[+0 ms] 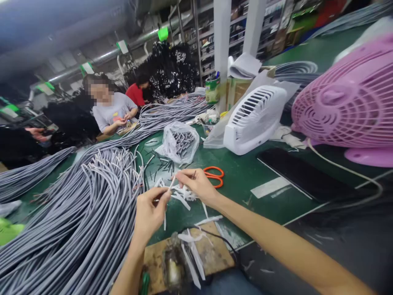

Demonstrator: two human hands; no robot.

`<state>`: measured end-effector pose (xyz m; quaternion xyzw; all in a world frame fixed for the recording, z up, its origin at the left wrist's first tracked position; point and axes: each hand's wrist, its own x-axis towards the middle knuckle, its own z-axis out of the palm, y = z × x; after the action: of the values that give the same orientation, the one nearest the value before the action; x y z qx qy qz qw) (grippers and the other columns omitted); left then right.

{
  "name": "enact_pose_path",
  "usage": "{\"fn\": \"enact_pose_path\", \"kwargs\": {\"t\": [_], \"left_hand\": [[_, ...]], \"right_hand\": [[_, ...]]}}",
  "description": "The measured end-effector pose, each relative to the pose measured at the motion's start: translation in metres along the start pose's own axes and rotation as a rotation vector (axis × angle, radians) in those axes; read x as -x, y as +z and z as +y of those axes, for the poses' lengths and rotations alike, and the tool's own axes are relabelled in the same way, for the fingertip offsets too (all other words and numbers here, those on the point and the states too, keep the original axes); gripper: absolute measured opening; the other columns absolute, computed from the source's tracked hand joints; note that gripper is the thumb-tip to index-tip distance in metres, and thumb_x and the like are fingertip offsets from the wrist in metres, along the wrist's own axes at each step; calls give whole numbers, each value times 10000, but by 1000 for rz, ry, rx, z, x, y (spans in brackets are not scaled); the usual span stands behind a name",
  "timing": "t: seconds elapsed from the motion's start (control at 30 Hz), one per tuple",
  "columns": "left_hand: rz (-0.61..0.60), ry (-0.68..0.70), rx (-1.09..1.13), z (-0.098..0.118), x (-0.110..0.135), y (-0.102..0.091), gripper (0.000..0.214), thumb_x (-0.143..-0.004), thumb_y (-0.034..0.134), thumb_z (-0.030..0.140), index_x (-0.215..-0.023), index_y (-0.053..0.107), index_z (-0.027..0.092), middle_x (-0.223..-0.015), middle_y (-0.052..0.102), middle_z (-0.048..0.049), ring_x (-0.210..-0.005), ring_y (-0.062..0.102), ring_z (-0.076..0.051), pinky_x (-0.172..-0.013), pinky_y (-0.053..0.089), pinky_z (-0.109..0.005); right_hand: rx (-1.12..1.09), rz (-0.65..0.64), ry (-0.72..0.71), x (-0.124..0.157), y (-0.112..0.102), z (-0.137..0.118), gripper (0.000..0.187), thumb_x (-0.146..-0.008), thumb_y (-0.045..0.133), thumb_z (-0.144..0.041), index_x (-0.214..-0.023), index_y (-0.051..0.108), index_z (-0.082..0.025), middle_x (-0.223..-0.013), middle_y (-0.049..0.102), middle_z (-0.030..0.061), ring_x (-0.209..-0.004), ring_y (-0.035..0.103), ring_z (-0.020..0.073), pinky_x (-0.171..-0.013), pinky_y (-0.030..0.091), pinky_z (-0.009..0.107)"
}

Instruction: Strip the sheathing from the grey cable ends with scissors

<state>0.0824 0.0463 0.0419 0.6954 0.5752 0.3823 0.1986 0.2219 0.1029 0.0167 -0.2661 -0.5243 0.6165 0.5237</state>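
Between my two hands runs a thin white strip (pixel 172 182); whether it is paper, tape or tubing I cannot tell. My left hand (pixel 151 211) pinches its lower end between thumb and fingers. At the upper end, the fingertips of my right hand (pixel 196 185) are closed on it. Loose white strips (pixel 183 200) lie in a pile on the green table under my hands. Orange-handled scissors (pixel 221 177) rest just beyond my right wrist, their blades hidden. Short dark tube pieces (pixel 166 165) are scattered past my fingers, beside a clear plastic bag (pixel 193 141) of similar pieces.
Grey cables (pixel 89 209) with pale ends cover the left side. A wooden board (pixel 215 254) carrying a small metal device (pixel 173 262) sits close to me. On the right stand a white fan-like unit (pixel 258 119) and a pink fan (pixel 340 98). Two people work across the table.
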Motion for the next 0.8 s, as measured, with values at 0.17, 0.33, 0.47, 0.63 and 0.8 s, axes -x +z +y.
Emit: {"fn": "enact_pose_path", "kwargs": {"t": [0.17, 0.33, 0.47, 0.63, 0.8], "left_hand": [[43, -32, -16, -13, 11, 5, 190, -726, 605, 288, -821, 708, 159, -641, 664, -26, -516, 575, -121, -478, 458, -202], [168, -13, -49, -24, 25, 9, 172, -789, 553, 281, -775, 684, 170, -599, 620, -3, -473, 548, -97, -463, 449, -187], [178, 1, -20, -31, 28, 14, 166, -802, 546, 267, -796, 681, 169, -578, 595, 6, -467, 525, -89, -447, 426, -177], [145, -35, 80, -31, 27, 14, 192, -803, 551, 273, -859, 693, 157, -614, 583, -3, -506, 521, -90, -448, 411, -173], [226, -103, 183, -30, 25, 14, 239, -793, 561, 302, -904, 697, 140, -580, 537, 5, -473, 489, -82, -412, 388, -172]], "right_hand": [[-2, 24, 58, -1, 1, 8, 341, -597, 702, -453, -587, 609, -125, -476, 523, -37, -467, 447, 64, -474, 320, 205], [-79, 34, 130, 2, 6, 11, 324, -556, 755, -410, -605, 597, -133, -482, 527, -50, -442, 440, 56, -469, 359, 202], [-97, -1, 134, 6, 14, 17, 359, -536, 762, -440, -623, 583, -141, -521, 544, -39, -482, 489, 74, -511, 407, 215], [91, 90, 34, 8, 14, 25, 332, -693, 636, -476, -702, 562, -153, -553, 512, -36, -498, 478, 79, -514, 404, 206], [697, 209, -240, 16, 4, 21, 270, -811, 550, -387, -973, 582, -173, -710, 564, -4, -534, 482, 87, -525, 371, 200]]}}
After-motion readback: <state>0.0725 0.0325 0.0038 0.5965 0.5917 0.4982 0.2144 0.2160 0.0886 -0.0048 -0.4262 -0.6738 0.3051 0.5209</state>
